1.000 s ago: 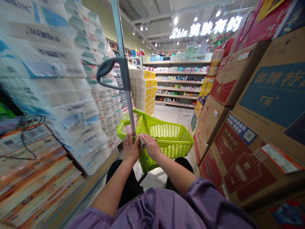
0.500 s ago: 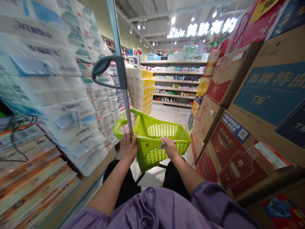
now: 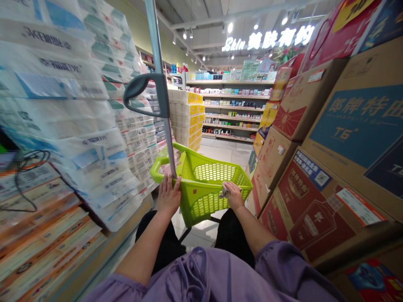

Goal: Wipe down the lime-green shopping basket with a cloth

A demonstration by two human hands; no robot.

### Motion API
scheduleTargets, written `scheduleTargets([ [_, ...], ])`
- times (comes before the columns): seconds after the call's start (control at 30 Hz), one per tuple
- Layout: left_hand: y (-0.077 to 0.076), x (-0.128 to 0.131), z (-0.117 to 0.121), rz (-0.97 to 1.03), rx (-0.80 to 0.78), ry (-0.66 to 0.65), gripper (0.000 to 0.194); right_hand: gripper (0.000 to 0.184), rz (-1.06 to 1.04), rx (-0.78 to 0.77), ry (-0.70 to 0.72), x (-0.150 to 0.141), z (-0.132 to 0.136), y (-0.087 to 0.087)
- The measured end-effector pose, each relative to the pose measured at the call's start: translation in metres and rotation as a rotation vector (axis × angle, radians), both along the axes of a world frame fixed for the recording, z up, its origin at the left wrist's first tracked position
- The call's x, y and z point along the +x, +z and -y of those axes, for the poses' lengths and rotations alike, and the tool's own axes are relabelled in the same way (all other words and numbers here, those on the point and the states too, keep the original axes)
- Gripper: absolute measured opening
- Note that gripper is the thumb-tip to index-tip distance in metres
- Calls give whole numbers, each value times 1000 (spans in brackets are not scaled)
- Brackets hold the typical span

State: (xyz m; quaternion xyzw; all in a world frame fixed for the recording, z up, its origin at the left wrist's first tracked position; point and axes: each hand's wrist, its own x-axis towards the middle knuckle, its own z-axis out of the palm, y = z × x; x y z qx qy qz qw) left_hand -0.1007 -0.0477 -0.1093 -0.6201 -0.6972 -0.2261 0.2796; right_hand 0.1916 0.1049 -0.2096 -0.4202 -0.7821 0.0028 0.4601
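A bright green shopping basket [image 3: 195, 209] with perforated sides stands in front of my knees. A grey metal pole [image 3: 163, 96] rises at its left end, carrying a dark grey handle loop [image 3: 162, 94]. My left hand [image 3: 169, 195] holds the basket's near left corner beside the foot of the pole, fingers over the rim. In my right hand [image 3: 233, 195] is a crumpled greyish cloth [image 3: 224, 191], pressed against the near side just under the rim toward the right end. Part of the cloth is hidden by the fingers.
Plastic-wrapped tissue packs [image 3: 94, 142] are piled close on the left, with a black cable [image 3: 22, 184] before them. Stacked cartons [image 3: 315, 188] crowd the right. Yellow-and-white packs [image 3: 192, 113] and product shelves [image 3: 233, 96] stand farther back along the tiled floor [image 3: 217, 149].
My right hand has slid a little to the right along the basket's near side with the cloth. My left hand keeps its place, and the basket has barely moved.
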Motion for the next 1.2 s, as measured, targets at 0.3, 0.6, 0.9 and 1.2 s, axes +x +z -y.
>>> scheduleTargets([
  [0.3,-2,2,0,20,67,-33,51,37,-38,-24,-25,5,-6,-6],
  [0.6,-5,3,2,-28,43,-38,50,36,-72,-36,-64,-2,-2,-3],
  [0.9,6,6,10,-45,-40,-55,51,37,-111,-76,-129,-18,7,3],
  [1.2,10,14,8,14,-61,-64,47,46,26,-102,144,-81,53,43],
])
